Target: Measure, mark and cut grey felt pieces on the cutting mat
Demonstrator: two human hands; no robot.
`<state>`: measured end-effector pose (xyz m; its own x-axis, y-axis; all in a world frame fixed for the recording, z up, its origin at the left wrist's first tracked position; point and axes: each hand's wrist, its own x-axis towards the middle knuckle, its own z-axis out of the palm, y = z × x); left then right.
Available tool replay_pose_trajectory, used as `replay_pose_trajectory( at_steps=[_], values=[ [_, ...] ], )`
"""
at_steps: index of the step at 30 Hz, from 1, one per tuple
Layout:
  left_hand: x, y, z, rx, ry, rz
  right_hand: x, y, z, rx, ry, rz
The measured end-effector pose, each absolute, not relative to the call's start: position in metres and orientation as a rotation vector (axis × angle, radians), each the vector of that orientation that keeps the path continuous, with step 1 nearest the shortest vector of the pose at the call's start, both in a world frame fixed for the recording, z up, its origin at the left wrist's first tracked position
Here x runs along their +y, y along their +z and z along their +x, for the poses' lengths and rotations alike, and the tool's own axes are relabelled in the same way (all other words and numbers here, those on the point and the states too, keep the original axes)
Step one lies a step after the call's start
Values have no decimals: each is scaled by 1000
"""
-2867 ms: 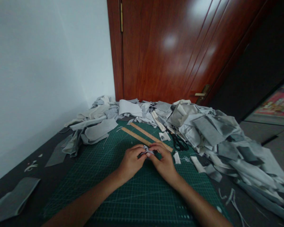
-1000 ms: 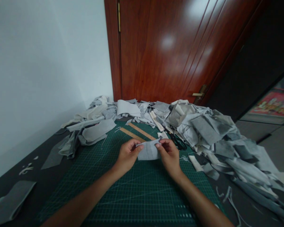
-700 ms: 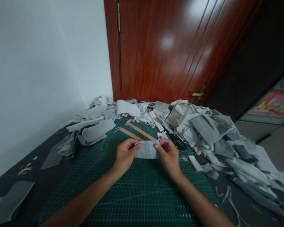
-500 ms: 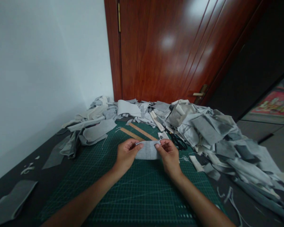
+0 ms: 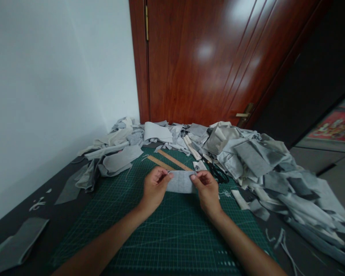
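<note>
A small light grey piece of fabric (image 5: 180,182) is stretched between my two hands above the green cutting mat (image 5: 161,237). My left hand (image 5: 155,187) pinches its upper left corner between thumb and fingers. At the upper right corner, my right hand (image 5: 207,189) grips it the same way. Just beyond the fabric, two wooden rulers lie on the mat: a yellowish ruler (image 5: 160,162) and a browner ruler (image 5: 174,159). Black-handled scissors (image 5: 218,173) rest beyond my right hand, partly under scraps.
A large heap of grey and cream fabric scraps (image 5: 247,153) covers the right side and back. A smaller scrap pile (image 5: 115,157) lies at the left by the wall. Folded grey cloth (image 5: 20,243) sits at the near left. A wooden door (image 5: 195,69) stands behind.
The view has shifted slightly, so everything sits a little further right. Both hands keep their hold on the fabric, whose surface looks a little flatter.
</note>
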<state>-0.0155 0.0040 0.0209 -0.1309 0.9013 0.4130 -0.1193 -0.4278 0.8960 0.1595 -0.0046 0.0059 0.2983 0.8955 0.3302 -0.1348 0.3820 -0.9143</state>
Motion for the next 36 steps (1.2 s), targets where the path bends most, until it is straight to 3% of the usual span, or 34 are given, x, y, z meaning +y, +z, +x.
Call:
replay_pose_trajectory(
  at_steps=[36],
  values=[
    [10, 20, -17, 938, 1640, 1266, -4, 7, 161, -986, 761, -857]
  ],
)
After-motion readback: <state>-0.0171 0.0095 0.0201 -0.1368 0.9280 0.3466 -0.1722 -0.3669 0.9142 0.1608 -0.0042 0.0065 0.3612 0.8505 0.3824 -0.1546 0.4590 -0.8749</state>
